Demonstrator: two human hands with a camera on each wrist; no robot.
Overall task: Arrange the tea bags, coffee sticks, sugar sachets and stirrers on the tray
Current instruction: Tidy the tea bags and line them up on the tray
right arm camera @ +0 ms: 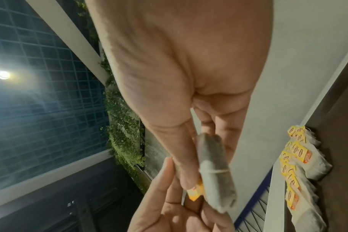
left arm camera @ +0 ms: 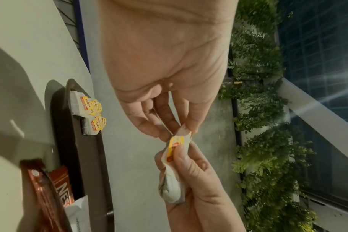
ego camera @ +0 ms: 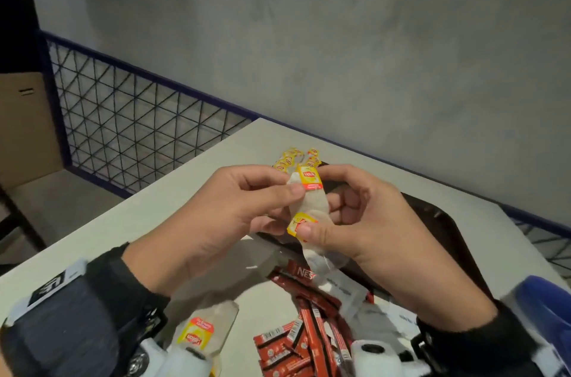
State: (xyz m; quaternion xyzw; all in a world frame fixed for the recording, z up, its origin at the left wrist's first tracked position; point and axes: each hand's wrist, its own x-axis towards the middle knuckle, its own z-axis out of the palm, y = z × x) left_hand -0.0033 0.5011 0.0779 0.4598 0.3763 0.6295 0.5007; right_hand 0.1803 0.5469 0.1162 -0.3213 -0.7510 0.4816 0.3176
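The pale counter [ego camera: 191, 191] spreads under both hands, and a dark tray [ego camera: 438, 231] lies on it beneath and beyond the right hand's fingers. At the tray's far corner, just past the fingers, a row of tea bags [ego camera: 296, 159] with yellow tags is laid. Nearer than the fingers, red coffee sticks [ego camera: 309, 330] lie heaped on the counter, with white sachets [ego camera: 364, 305] just beside them and one loose tea bag [ego camera: 207, 333] below the left wrist. The left hand [ego camera: 222, 222] and the right hand [ego camera: 367, 222] meet above the tray's near edge, together holding tea bags [ego camera: 309, 206]. The left fingers [ego camera: 278, 191] pinch the upper part by a yellow tag [ego camera: 310, 177]; the right thumb [ego camera: 312, 233] presses a second tag [ego camera: 298, 222] against the paper, fingers curled behind it.
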